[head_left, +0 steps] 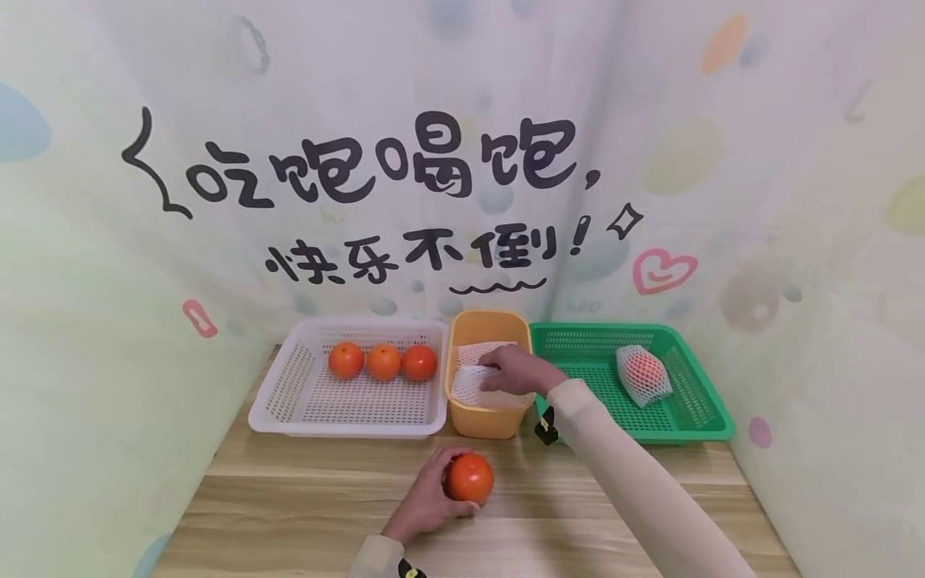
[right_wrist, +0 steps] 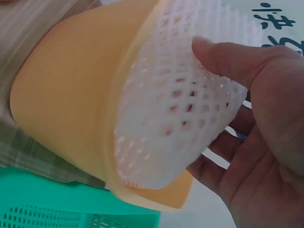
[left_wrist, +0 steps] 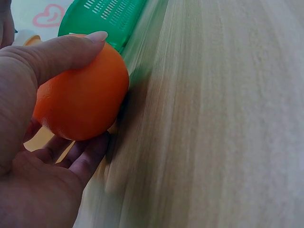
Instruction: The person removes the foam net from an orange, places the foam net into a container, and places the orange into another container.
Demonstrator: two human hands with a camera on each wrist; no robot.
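Note:
My left hand (head_left: 425, 502) grips an orange (head_left: 471, 478) low at the wooden table's front. In the left wrist view, the thumb lies over the orange (left_wrist: 88, 95) and the other fingers curl beneath it. My right hand (head_left: 522, 371) is at the mouth of a yellow bin (head_left: 490, 421). It pinches a white foam net sleeve (right_wrist: 183, 95) between thumb and fingers, as the right wrist view shows. The sleeve's lower part is still inside the yellow bin (right_wrist: 71, 80). More foam netting (head_left: 477, 352), pinkish, lies behind it in the bin.
Left of the bin stands a white basket (head_left: 311, 429) with three oranges (head_left: 384, 362) in a row. To the right, a green basket (head_left: 694, 401) holds one orange wrapped in foam netting (head_left: 644, 375). A printed curtain (head_left: 448, 80) hangs behind the table (head_left: 289, 498).

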